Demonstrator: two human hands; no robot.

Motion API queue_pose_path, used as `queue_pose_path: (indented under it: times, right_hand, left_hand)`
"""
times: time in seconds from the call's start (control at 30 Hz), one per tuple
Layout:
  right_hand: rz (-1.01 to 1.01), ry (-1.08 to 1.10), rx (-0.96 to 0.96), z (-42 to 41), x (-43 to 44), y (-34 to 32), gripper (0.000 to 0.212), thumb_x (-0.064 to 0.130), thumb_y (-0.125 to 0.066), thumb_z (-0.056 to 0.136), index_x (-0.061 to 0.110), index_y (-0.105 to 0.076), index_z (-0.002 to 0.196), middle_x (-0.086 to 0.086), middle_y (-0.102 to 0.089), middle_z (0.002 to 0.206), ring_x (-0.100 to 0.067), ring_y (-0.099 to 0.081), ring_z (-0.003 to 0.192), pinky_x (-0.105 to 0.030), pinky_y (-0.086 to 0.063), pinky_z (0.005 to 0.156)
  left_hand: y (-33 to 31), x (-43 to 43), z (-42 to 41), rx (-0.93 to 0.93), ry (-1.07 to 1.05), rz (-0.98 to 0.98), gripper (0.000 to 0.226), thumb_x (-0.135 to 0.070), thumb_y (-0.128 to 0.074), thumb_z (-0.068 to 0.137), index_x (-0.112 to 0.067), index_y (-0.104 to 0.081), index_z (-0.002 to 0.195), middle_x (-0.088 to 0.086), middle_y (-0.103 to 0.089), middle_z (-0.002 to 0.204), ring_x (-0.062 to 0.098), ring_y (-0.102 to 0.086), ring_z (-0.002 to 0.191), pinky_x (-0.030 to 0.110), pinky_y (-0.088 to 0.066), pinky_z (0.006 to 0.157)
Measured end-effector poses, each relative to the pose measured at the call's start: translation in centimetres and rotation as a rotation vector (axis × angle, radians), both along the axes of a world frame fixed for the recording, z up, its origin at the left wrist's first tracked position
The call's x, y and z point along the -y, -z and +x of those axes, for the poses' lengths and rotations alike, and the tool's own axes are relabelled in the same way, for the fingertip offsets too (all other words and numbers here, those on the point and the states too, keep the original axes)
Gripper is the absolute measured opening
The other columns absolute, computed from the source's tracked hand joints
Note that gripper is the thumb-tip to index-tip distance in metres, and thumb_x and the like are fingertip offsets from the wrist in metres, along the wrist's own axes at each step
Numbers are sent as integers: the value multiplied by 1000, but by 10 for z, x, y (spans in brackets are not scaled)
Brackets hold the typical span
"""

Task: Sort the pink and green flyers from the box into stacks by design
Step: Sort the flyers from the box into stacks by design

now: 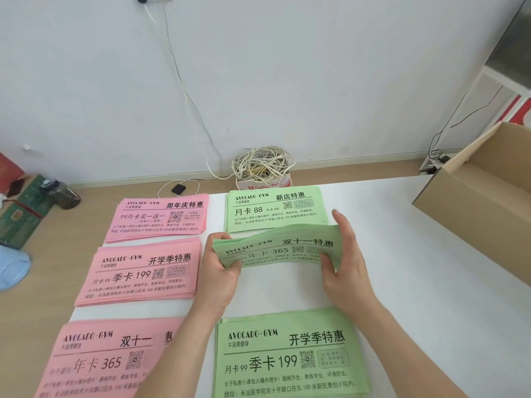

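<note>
Both my hands hold a bowed bundle of green flyers (275,248) above the middle of the white table (402,282). My left hand (221,268) grips its left end and my right hand (344,259) grips its right end. Three pink stacks lie in a column on the left: a far one (158,218), a middle one (140,272) and a near one (109,360). A green stack (275,208) lies behind the held bundle, and another green stack (290,357) lies in front, near me.
An open cardboard box (474,196) stands at the table's right edge. On the wooden floor behind the table sit a tangle of cables (261,165) on a small carton and a black adapter (178,188). Clutter and a dark jar (61,193) lie at far left.
</note>
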State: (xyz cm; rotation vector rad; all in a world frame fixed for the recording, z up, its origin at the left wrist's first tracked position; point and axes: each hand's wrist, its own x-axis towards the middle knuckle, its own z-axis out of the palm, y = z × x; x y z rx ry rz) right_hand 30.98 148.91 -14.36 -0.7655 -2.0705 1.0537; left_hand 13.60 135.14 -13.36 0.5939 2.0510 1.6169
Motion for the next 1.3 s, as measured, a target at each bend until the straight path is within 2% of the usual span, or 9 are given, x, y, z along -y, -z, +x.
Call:
queue_pose_path:
  times: [0.13, 0.27, 0.43, 0.6, 0.77, 0.9, 1.03, 1.17, 1.3]
  right_hand:
    - [-19, 7, 13, 0, 2, 3, 88, -11, -51, 83, 43, -15, 142, 8, -40, 140, -13, -40, 129, -20, -32, 107]
    - [-67, 19, 46, 1, -2, -11, 95, -14, -52, 81, 46, -14, 143, 5, -42, 141, -13, -44, 127, -25, -36, 106]
    - [-234, 1, 364, 4, -8, -29, 96, -5, -54, 80, 49, -6, 144, 5, -61, 88, -14, -61, 79, -28, -49, 65]
    - [-104, 99, 626, -2, 3, -19, 76, 3, -55, 81, 25, -21, 145, -4, -56, 103, -26, -52, 89, -31, -37, 71]
    - [-3, 175, 783, -1, 7, -22, 45, 20, -56, 88, 19, -47, 132, -6, -51, 121, -25, -53, 108, -31, -43, 83]
    - [4, 190, 778, 7, 10, -23, 38, 28, -53, 89, 23, -52, 127, -3, -47, 121, -22, -45, 115, -32, -46, 85]
    - [-110, 219, 632, 31, 15, -33, 35, 33, -55, 91, 25, -50, 124, -2, -49, 117, -20, -53, 103, -31, -43, 81]
    - [-214, 221, 609, 77, 39, -51, 15, 34, -55, 92, 27, -53, 105, 5, -60, 89, -11, -57, 76, -30, -42, 69]
    - [-271, 300, 699, 120, 92, -58, 16, 43, -50, 92, 27, -46, 95, 3, -61, 64, -13, -59, 66, -32, -46, 65]
  left_hand:
    - [1, -2, 0, -82, 36, -108, 42, 19, -52, 82, -21, -45, 94, -7, -61, 84, -5, -56, 76, 16, -45, 70]
    - [-13, -2, 0, -120, 86, -213, 43, 13, -53, 85, -23, -42, 105, -9, -60, 96, 11, -55, 92, 22, -43, 77]
    - [-20, 8, 5, -217, 109, -490, 67, 4, -59, 81, -22, -28, 135, -2, -59, 116, 18, -57, 98, 24, -40, 69]
    - [-12, 11, 21, -583, 86, -672, 61, -4, -59, 80, -17, -32, 133, 6, -54, 117, 25, -56, 100, 29, -40, 75]
    - [-13, 13, 20, -679, 128, -788, 34, -15, -56, 86, -20, -53, 119, 2, -52, 114, 20, -51, 103, 26, -38, 85]
    - [-17, 15, 24, -768, 125, -818, 30, -19, -57, 86, -22, -57, 116, 2, -47, 113, 22, -42, 107, 27, -38, 87]
    - [-32, 32, 38, -858, 250, -509, 26, -28, -64, 85, -23, -61, 110, -3, -52, 112, 19, -49, 108, 31, -45, 88]
    - [-33, 61, 78, -776, 829, -803, 91, -76, -52, 71, -35, -20, 145, -6, -8, 156, 17, -5, 143, 32, -13, 116]
    - [-18, 81, 95, -892, 889, -872, 110, -81, -52, 64, -34, 3, 147, -3, 20, 156, 20, 19, 143, 44, 4, 118]
